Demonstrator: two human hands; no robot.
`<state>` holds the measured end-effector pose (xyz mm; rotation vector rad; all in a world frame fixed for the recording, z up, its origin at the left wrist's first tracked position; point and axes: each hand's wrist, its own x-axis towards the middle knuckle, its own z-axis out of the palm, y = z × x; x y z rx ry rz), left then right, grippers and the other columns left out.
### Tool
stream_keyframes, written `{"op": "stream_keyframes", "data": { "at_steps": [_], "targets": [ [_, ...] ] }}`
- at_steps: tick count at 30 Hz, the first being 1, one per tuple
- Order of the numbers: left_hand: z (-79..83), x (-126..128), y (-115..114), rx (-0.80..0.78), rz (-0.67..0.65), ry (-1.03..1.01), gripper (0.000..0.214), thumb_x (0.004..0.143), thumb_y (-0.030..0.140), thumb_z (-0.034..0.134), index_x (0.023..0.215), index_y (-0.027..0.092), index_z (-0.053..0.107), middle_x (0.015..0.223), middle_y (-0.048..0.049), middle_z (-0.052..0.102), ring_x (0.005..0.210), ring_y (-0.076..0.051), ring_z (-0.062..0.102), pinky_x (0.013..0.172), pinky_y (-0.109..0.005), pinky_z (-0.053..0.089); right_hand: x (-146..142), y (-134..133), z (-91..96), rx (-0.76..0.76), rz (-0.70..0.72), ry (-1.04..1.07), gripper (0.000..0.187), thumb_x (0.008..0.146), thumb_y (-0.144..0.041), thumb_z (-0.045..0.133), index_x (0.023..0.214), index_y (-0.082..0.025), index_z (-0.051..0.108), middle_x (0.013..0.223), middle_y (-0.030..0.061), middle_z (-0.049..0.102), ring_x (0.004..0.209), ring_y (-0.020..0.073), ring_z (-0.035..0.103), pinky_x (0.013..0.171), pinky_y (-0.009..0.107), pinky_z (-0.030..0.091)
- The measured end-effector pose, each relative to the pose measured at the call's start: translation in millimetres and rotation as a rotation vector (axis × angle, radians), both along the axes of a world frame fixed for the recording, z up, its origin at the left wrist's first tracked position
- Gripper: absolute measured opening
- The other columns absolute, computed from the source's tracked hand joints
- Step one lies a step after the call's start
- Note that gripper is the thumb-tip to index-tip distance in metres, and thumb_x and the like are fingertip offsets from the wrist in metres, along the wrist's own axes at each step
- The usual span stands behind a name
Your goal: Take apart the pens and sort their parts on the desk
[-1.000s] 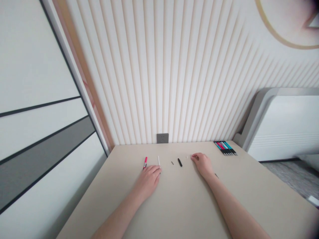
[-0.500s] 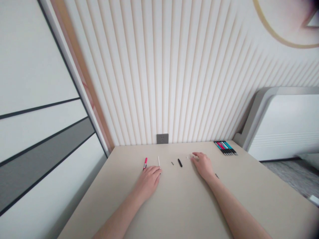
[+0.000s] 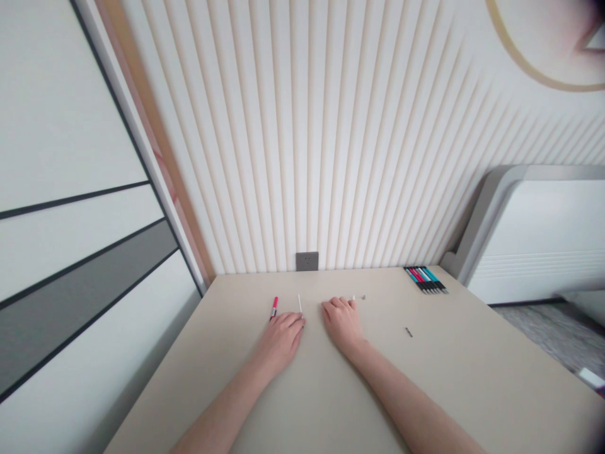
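My left hand (image 3: pixel 282 337) rests on the table with its fingers curled together around the lower part of a thin white pen refill (image 3: pixel 299 304). A pink pen barrel (image 3: pixel 275 306) lies just beyond its knuckles, its near end close to the fingers. My right hand (image 3: pixel 343 320) is lowered to the table in the middle, palm down, fingers bent and close together. Whatever is under its fingertips is hidden. Small pen parts (image 3: pixel 363 297), pale and grey, lie just past that hand. A short dark piece (image 3: pixel 409 331) lies further right.
A row of several pens (image 3: pixel 425 280) in teal, pink and white lies at the table's back right corner. Behind the beige table (image 3: pixel 302 403) stands a ribbed wall with a grey socket (image 3: pixel 307 261). A white cabinet (image 3: pixel 70 252) is on the left, a headboard (image 3: pixel 543 233) on the right.
My right hand has moved left from the small parts to where the black grip and a tiny grey piece lay, now covering them. My left hand stays almost in place.
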<state>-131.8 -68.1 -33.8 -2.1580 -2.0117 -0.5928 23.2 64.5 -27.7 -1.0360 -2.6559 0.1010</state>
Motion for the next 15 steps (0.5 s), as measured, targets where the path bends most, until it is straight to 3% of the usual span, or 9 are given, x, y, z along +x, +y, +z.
{"op": "stream_keyframes", "data": {
  "at_steps": [9,15],
  "targets": [
    [0.4,-1,2,-0.002,-0.006,0.019,0.033,0.092,0.014,0.042,0.116,0.021,0.064,0.120,-0.0076,0.065,0.110,-0.024,0.059,0.094,-0.049,0.050,-23,-6,-4.5,-0.072,-0.161,0.057,0.026,0.094,-0.019,0.044,0.090,-0.020,0.070,0.095,0.0091,0.069,0.095,0.0227,0.059,0.083,0.036,0.030],
    [0.2,-1,2,-0.001,-0.009,0.010,0.032,0.092,0.015,0.043,0.117,0.021,0.063,0.120,-0.0079,0.065,0.111,-0.024,0.059,0.095,-0.049,0.049,-23,-9,-2.1,-0.089,-0.164,0.061,0.024,0.094,-0.020,0.045,0.097,-0.021,0.069,0.100,0.0094,0.068,0.098,0.0223,0.059,0.082,0.035,0.030]
  ]
}}
